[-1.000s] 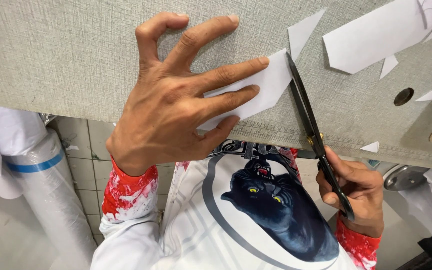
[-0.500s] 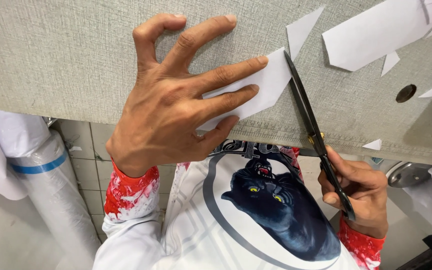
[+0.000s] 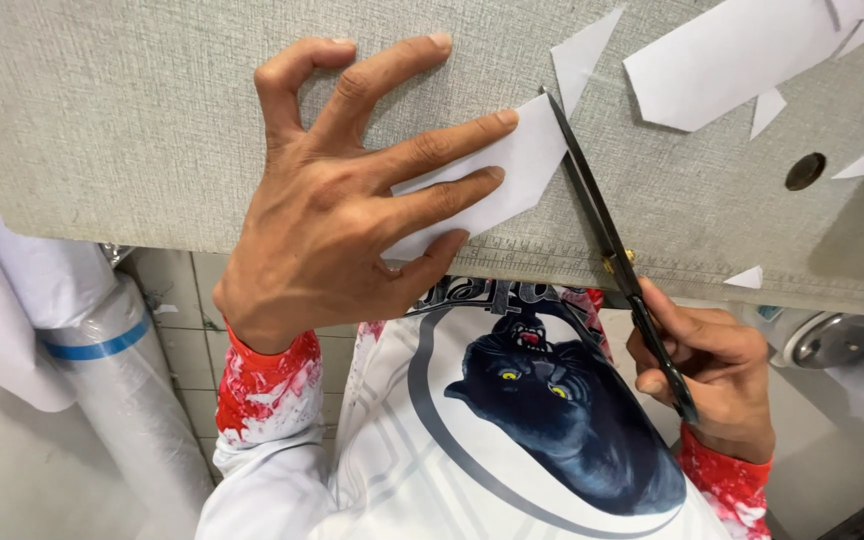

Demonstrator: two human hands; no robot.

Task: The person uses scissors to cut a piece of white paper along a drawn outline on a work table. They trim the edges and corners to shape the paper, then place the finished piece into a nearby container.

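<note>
White paper piece (image 3: 512,170) pinned flat near the surface's (image 3: 132,120) front edge under my spread left hand (image 3: 342,220), my right hand (image 3: 712,375) clamped on black scissors (image 3: 607,240), blades at the paper's right edge.

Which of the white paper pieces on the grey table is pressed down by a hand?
The white paper piece under the left hand, beside the black scissors; the others lie untouched.

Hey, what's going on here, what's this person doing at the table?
A person is cutting paper. Their left hand presses a white piece of paper flat on the grey tabletop, fingers spread. Their right hand holds black scissors, with the blades running along the paper's right edge. A larger sheet and small white offcuts lie scattered on the table beyond.
</note>
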